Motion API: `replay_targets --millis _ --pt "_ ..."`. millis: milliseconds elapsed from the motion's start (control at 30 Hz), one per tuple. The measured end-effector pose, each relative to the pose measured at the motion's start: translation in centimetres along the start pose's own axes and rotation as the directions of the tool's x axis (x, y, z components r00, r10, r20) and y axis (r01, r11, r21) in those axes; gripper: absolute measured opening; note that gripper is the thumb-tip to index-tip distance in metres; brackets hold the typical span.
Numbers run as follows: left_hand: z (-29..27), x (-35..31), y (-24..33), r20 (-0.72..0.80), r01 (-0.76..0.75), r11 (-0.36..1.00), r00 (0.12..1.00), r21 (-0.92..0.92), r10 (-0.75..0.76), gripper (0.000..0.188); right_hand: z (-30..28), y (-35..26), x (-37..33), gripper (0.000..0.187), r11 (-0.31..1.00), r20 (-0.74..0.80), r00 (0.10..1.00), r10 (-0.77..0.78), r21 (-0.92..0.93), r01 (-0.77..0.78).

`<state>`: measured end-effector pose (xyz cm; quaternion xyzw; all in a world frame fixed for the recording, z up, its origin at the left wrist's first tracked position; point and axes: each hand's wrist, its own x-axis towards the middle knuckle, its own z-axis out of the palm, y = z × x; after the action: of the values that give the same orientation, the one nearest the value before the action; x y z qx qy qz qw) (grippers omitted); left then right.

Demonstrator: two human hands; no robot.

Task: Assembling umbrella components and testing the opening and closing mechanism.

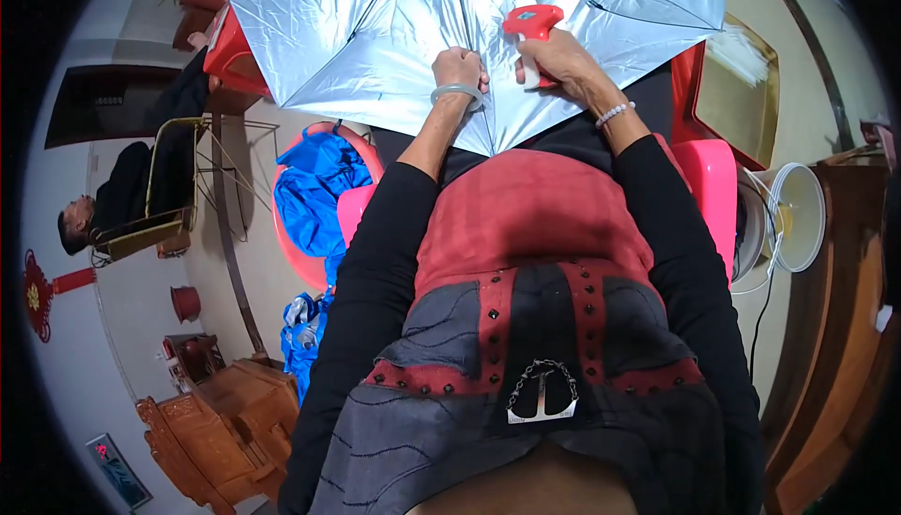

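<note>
A silver umbrella canopy [375, 55] with dark ribs lies spread across my lap and beyond it. My left hand [458, 71], with a pale bangle at the wrist, is closed with its fingers pinching the canopy along a rib near the close edge. In my right hand [566, 62], beaded bracelet at the wrist, sits a red and white hand tool [532, 22] with a broad red head; its exact kind cannot be made out. The tool is just right of my left hand, over the silver cloth. My right fingers wrap round its grip.
Left of me, a red tub [282, 191] holds blue cloth [324, 186], with more blue cloth below. On the right stand a golden tray [737, 92] and a white bucket [798, 215] with a cable. A person [131, 186] sits at far left.
</note>
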<state>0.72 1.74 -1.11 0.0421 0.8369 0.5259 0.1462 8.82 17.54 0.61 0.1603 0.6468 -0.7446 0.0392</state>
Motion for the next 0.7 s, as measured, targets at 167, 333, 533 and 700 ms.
replay_targets --millis 167,333,533,700 --pt "0.5 -0.4 0.3 0.076 -0.082 0.996 0.994 0.024 0.079 0.020 2.0 0.8 0.6 0.018 0.988 0.025 0.992 0.124 0.087 -0.126" --pt "1.0 -0.3 -0.3 0.080 -0.089 0.996 0.993 0.009 0.088 0.020 2.9 0.7 0.7 0.018 0.986 -0.032 0.991 0.130 0.109 -0.125" --pt "1.6 -0.1 -0.5 0.041 -0.052 0.997 0.998 -0.061 0.055 0.021 3.2 0.8 1.2 0.017 0.989 -0.092 0.988 0.122 0.096 -0.114" --pt "1.2 0.2 -1.5 0.032 -0.055 0.998 0.998 -0.007 0.055 0.025 4.3 -1.5 -1.1 0.014 0.981 -0.045 0.984 0.170 0.105 -0.164"
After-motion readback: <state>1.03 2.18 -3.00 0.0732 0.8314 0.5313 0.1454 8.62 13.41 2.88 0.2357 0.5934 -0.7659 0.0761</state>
